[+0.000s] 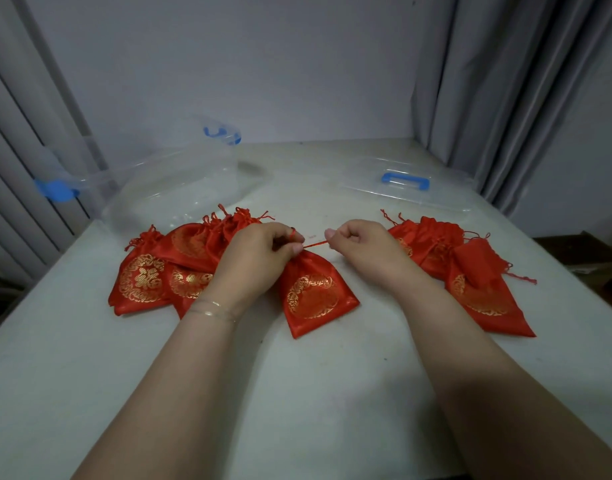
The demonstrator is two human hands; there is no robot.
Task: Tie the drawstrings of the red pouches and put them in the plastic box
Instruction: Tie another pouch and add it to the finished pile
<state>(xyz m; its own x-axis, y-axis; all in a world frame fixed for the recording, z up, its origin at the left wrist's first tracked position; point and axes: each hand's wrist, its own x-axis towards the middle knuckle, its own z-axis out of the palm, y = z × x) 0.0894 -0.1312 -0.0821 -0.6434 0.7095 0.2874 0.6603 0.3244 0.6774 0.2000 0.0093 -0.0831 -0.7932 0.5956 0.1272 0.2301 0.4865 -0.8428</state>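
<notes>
Head view: the left hand [259, 252] and the right hand [361, 245] both work at the gathered neck of the centre pouch [315, 294], which lies flat on the surface [297, 393]. The left fingers [292, 237] are curled and pinch one end of the drawstring [315, 244]; the right fingers are curled around the other end, and the cord runs taut between the two hands. Risk, as a judgement: the thin cord may slip from either pinch if the pull is uneven, leaving a loose knot, and a hard pull may drag the light pouch along the smooth surface. The pouches are glossy red satin-like fabric, roughly rectangular, printed with round gold motifs; the necks are puckered. A left pile [166, 268] and a right pile [471, 271] lie beside the centre pouch. The plastic box [180, 188] is clear, thin-walled, with blue latches, and stands behind the left pile; no pouch is visible inside it. Its clear lid [406, 187], with a blue handle, lies flat at the far right.
</notes>
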